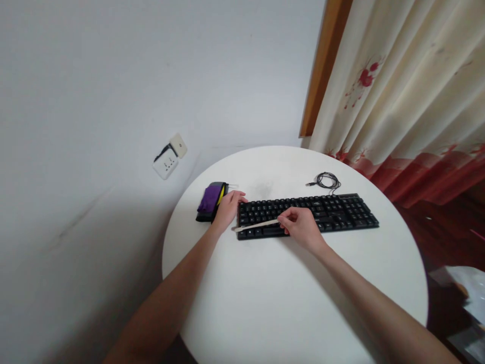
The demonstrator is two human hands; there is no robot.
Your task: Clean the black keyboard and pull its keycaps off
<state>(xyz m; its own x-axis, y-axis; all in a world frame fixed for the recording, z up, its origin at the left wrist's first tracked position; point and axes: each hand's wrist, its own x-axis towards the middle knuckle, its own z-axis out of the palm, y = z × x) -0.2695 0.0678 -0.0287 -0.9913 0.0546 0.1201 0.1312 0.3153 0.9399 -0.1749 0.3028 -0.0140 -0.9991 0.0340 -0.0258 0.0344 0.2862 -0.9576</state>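
Observation:
A black computer keyboard (333, 212) lies flat on the white round table. My right hand (301, 227) is closed in a pinch on one end of a thin pale stick (259, 225). The stick slants leftward over the lower left keys, its far tip close to the keyboard's left edge. At the keyboard's upper left corner rests my left hand (228, 206), fingers stretched out and touching the edge. Just left of that hand is a dark pouch (220, 184) with a folded purple cloth (209, 198) on it and a yellow strip showing.
The keyboard's coiled cable (329, 179) with a USB plug (310, 184) lies behind it. The round table (242, 303) stands against a wall with a socket (165, 163). A curtain (409, 91) hangs at the right; a plastic bag (470, 288) is at the lower right.

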